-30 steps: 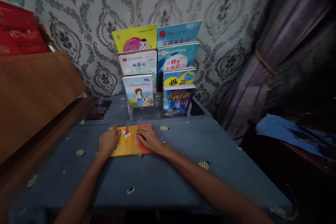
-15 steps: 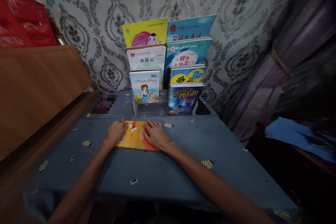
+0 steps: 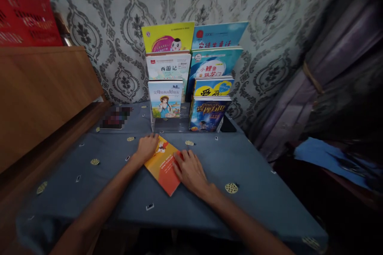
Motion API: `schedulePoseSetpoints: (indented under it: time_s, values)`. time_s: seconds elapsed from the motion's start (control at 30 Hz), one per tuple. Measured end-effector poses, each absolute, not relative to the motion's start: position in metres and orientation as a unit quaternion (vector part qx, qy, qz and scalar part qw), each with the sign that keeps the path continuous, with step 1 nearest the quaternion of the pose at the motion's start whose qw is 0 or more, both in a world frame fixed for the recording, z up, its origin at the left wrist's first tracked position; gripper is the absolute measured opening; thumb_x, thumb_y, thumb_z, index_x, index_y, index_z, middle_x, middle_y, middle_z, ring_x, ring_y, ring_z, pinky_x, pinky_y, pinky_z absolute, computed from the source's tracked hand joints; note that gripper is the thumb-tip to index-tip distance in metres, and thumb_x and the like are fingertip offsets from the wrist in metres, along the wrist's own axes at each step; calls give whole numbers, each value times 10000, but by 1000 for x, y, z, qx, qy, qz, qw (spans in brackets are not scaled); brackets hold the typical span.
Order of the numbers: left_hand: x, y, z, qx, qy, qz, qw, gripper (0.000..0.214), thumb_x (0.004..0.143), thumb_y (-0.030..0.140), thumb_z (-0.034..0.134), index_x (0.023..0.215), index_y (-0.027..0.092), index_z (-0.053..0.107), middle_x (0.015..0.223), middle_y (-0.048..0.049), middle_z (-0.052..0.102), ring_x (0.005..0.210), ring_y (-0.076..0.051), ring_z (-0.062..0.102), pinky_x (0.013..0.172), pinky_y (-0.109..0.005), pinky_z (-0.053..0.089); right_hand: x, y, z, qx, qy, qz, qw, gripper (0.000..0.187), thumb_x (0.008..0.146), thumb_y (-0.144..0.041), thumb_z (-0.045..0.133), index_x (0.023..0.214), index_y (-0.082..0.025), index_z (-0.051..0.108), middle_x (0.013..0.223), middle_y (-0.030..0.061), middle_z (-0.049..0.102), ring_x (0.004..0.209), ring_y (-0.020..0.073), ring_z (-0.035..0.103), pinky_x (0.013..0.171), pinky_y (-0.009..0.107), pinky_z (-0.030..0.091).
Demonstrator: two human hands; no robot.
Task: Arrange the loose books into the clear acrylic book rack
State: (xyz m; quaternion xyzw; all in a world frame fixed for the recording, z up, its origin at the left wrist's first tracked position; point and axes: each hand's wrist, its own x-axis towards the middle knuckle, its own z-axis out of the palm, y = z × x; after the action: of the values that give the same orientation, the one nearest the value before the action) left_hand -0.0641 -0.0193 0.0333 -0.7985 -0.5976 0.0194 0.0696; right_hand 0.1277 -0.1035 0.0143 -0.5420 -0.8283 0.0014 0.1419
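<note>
An orange and yellow book lies at a slant over the table, its lower corner pointing toward me. My left hand grips its upper left edge, fingers curled at the top corner. On the opposite side, my right hand holds the right edge, with the fingers bent over the cover. Both thumbs are partly hidden. Behind the book stands a clear stand with books in two columns. A pale book with a girl in a hat is front left, and a dark blue book is front right.
A blue tablecloth with pineapple prints covers the table. A dark flat object lies right of the stand; a blurred-out item lies at left. A wooden cabinet borders the left side, with a red box on it.
The book has turned clockwise from lying sideways to a diagonal. My left hand moved right and slightly up; my right hand moved toward me and to the right. The view shifted slightly.
</note>
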Motion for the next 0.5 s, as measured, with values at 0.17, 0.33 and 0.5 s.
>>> schedulePoseSetpoints:
  time_s: [0.17, 0.33, 0.5]
  values:
    - [-53, -6, 28, -847, -528, 16, 62, 249, 1017, 222, 391, 1185, 151, 561, 1120, -161, 661, 1060, -249, 653, 849, -336, 492, 132, -120, 13, -561, -818, -7, 127, 268, 971, -283, 487, 1186, -202, 623, 1087, 148, 620, 1054, 299, 564, 769, 372, 513]
    - [-34, 8, 24, -885, -462, 5, 55, 263, 1039, 300, 377, 1155, 187, 584, 1108, -123, 669, 1064, -240, 641, 861, -330, 476, 130, -136, 14, -556, -823, -6, 112, 234, 977, -267, 472, 1126, -211, 644, 1062, 140, 635, 992, 274, 620, 686, 325, 514]
    - [-22, 13, 23, -891, -451, -19, 56, 293, 1037, 365, 383, 1130, 195, 603, 1113, -103, 667, 1080, -238, 614, 879, -335, 467, 133, -144, 18, -558, -824, 11, 97, 251, 984, -263, 465, 1148, -210, 647, 1068, 128, 650, 860, 234, 677, 641, 296, 478]
